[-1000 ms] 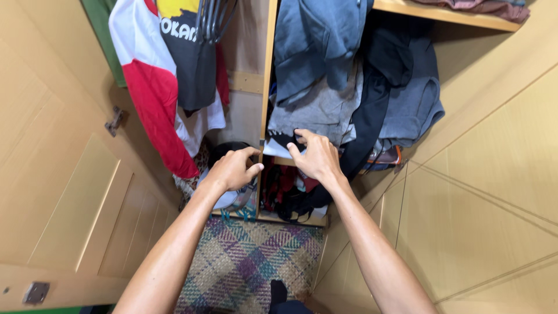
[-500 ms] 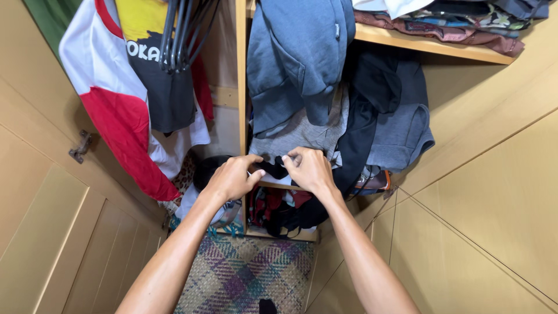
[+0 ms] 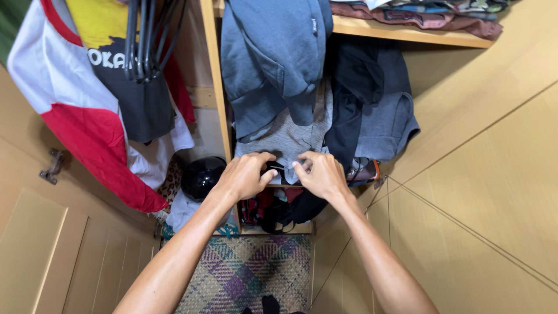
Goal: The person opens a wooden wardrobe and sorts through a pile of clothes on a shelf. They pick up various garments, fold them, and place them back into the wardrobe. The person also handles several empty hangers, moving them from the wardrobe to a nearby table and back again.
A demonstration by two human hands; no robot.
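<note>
Nearest, underfoot: one woven plaid mat (image 3: 244,270) on the floor. Above it, two bare forearms reaching forward. Left hand (image 3: 247,176) and right hand (image 3: 318,174) side by side at the front edge of the middle shelf (image 3: 278,185), both closed in a pinch on one small dark cloth (image 3: 278,172) lying there under a grey garment (image 3: 290,139). Soft, light, limp by the look of it; likely to sag and slip unless gripped along its edge with fingertips, as now. Below the shelf, a jumble of red and black clothes (image 3: 279,206), number unclear. Left of the divider (image 3: 216,75), one round black helmet (image 3: 201,176) low down, one red-and-white shirt (image 3: 87,116) hanging, a bunch of dark hangers (image 3: 145,40). Farther up, one blue-grey hoodie (image 3: 270,58) draped over the pile, one dark jacket (image 3: 360,87) beside it. At top, the upper shelf (image 3: 407,36) with folded clothes.
</note>
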